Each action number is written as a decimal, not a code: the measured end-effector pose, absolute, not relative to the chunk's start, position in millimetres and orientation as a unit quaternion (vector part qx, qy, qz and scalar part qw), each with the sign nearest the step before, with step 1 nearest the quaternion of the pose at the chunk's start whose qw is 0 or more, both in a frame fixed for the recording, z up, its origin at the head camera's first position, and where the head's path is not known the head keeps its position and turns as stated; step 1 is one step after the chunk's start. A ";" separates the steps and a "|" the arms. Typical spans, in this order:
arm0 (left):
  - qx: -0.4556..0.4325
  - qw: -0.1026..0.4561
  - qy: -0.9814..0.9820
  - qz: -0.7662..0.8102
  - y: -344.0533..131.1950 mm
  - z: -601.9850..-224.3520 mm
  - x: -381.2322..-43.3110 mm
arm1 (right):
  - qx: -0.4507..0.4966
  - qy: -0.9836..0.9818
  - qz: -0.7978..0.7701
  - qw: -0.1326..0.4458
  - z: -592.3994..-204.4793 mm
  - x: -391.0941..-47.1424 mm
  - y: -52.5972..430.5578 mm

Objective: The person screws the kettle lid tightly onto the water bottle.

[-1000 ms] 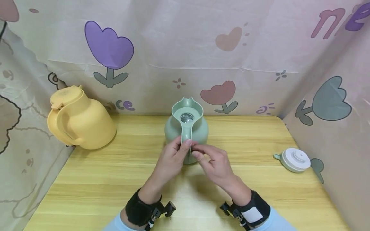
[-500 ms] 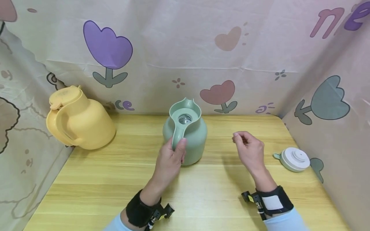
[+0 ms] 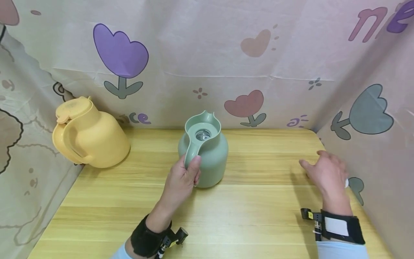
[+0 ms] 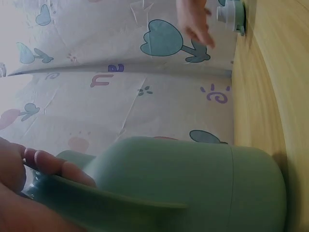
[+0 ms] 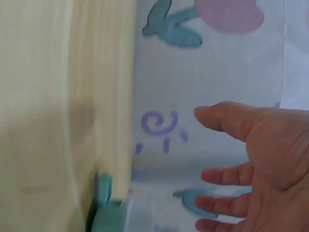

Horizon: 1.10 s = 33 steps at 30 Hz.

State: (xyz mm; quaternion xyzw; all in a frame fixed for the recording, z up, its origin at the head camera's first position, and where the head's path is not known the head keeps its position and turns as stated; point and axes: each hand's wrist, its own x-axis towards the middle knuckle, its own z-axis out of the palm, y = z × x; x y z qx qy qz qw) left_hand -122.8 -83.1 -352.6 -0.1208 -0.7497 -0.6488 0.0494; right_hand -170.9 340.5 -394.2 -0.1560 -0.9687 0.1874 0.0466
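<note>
A green thermos jug [image 3: 210,158] stands upright on the table, its top uncovered so that the round mouth shows. My left hand [image 3: 181,178] grips the jug's handle, thumb along its near side. In the left wrist view, the fingers [image 4: 48,162] wrap the handle beside the jug's body [image 4: 193,179]. Over at the right edge, my right hand [image 3: 328,176] hovers above the white and green lid [image 4: 234,17], thumb and fingers spread and holding nothing. That hand hides most of the lid in the head view; the right wrist view shows the lid's green side [image 5: 110,215] below the fingers.
A yellow thermos jug [image 3: 100,138] with its lid on stands at the back left of the wooden table [image 3: 252,216]. Printed cloth [image 3: 194,43] hangs behind the table and along both sides, close to the table's edges.
My right hand has left the jug's handle, moved right to above the lid, and spread its fingers. My left hand keeps hold of the handle; the jug has turned and shifted slightly left.
</note>
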 end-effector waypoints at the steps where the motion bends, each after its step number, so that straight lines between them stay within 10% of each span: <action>1: -0.122 0.048 -0.748 -0.651 -83.5 -352.2 -122.8 | -0.175 -0.966 0.188 0.030 -394.6 -169.0 346.5; 11: -0.130 0.030 -0.745 -0.653 -91.6 -352.4 -125.3 | -0.240 -0.949 0.196 -0.059 -410.5 -164.3 376.8; 33: -0.090 0.059 -0.732 -0.673 -122.0 -352.9 -142.3 | 0.023 -0.974 0.216 0.068 -434.7 -212.8 235.1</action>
